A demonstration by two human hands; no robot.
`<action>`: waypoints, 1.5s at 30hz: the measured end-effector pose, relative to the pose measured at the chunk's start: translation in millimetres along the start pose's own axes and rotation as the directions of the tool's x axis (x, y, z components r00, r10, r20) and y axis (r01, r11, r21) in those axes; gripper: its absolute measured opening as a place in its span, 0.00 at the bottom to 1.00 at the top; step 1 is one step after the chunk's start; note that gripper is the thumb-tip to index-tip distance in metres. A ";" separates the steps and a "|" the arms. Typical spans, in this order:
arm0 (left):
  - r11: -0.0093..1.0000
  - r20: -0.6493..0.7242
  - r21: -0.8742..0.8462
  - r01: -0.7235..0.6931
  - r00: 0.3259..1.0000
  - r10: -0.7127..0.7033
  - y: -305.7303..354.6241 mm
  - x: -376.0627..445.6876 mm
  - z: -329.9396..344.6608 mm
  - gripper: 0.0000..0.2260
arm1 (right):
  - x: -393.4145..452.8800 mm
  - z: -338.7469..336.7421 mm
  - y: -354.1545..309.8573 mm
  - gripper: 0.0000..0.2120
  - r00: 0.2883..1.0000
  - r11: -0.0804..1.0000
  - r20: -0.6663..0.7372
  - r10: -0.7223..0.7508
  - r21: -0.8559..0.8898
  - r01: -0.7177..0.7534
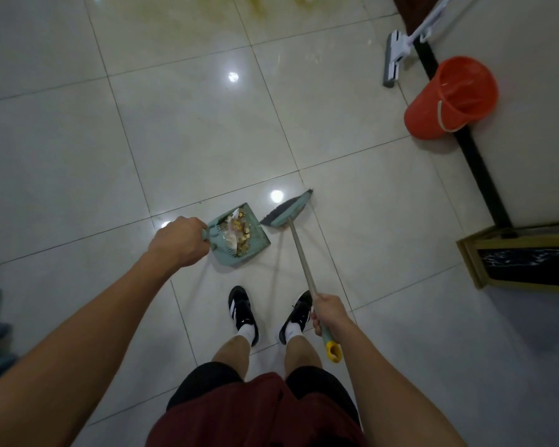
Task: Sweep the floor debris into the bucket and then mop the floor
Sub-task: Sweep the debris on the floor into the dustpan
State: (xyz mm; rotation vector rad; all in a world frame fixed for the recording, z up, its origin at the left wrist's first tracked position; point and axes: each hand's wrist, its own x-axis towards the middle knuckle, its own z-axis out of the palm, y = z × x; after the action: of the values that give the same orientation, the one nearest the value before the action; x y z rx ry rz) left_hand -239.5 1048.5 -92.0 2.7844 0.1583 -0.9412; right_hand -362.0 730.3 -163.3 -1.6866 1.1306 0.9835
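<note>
- At the far left, the left hand has its fingers curled round the handle of a pale green dustpan – pan held low over the tiled floor.
- Inside the pan: debris, yellowish bits w/ whitish scraps, piled toward the handle end.
- Just right of the pan, the broom head, apart from it by a small gap, bristles facing the pan.
- Lower down, the right hand grips the broom stick near its yellow-capped end.
- Between the arms, two black shoes.
- Far right, by the wall – an orange bucket, upright, well apart from the pan; a mop leans just beside it.
- Top centre: brownish stain on the tiles.
</note>
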 end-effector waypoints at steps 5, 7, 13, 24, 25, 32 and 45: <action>0.999 -0.071 -0.005 -0.033 0.997 0.032 1.5 7.6 -8.6 0.11 | -15.1 -12.8 7.1 0.12 0.995 0.993 -0.015 -0.094 0.065 0.095; 0.999 -0.079 -0.016 -0.032 0.996 0.031 0.9 12.5 -13.2 0.12 | -15.1 -16.6 11.2 0.11 0.990 0.991 -0.043 -0.136 0.005 0.136; 1.000 -0.099 0.007 -0.031 0.995 0.031 6.4 9.5 -14.1 0.13 | -12.3 -25.0 10.9 0.18 0.947 0.939 -0.170 -0.274 -0.260 0.225; 0.998 -0.097 0.049 -0.039 0.994 0.043 19.8 10.8 -7.4 0.15 | 16.7 -50.0 -21.9 0.17 0.944 0.837 -0.171 -0.282 -0.524 0.155; 0.998 -0.097 0.046 -0.037 0.994 0.041 21.3 10.7 -7.1 0.15 | 18.5 -48.2 -22.8 0.17 0.950 0.832 -0.155 -0.273 -0.533 0.152; 0.994 -0.067 0.104 -0.034 0.997 0.041 33.8 8.3 -6.9 0.13 | 13.8 -25.0 -26.2 0.21 0.981 0.855 -0.010 -0.195 -0.492 0.165; 0.999 -0.094 0.047 -0.008 0.995 0.013 23.6 2.4 -13.5 0.12 | -13.5 -31.0 -36.3 0.23 0.990 0.973 0.072 -0.124 -0.189 0.136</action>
State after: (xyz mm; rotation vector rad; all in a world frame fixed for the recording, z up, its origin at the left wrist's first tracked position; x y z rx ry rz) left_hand -225.7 1028.5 -79.4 2.8709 0.1376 -0.8209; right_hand -326.9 713.2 -132.9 -1.8474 0.8964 1.0810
